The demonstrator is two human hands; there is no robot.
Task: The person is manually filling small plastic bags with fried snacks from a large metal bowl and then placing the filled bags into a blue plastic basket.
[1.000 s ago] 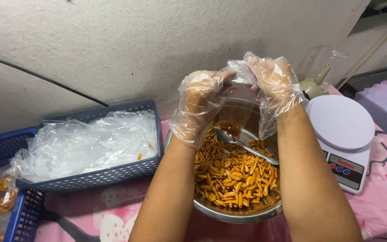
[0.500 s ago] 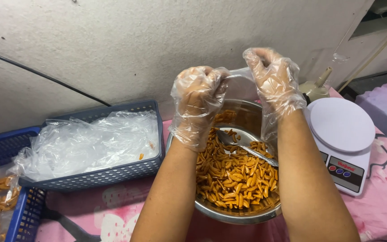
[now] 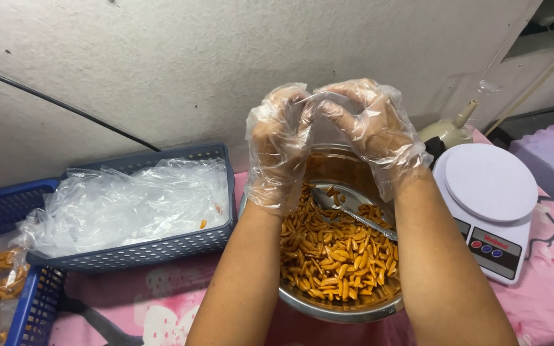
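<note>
Both my hands wear loose clear plastic gloves and are raised above a steel bowl (image 3: 328, 309) full of orange snack sticks (image 3: 335, 250). My left hand (image 3: 280, 144) and my right hand (image 3: 370, 125) meet fingertip to fingertip and pinch a small clear plastic bag (image 3: 322, 112) between them. The bag is hard to tell apart from the gloves. A metal spoon (image 3: 347, 213) lies in the snacks below my hands, handle toward the right.
A grey-blue basket (image 3: 161, 247) of clear plastic bags stands left of the bowl. A blue crate (image 3: 30, 301) with filled snack packets sits at the far left. A white kitchen scale (image 3: 492, 205) stands at the right on the pink flowered cloth (image 3: 161, 307). A wall rises close behind.
My hands have drawn closer together and risen slightly above the bowl, fingertips now touching around the clear bag. The bowl, spoon and baskets have not moved.
</note>
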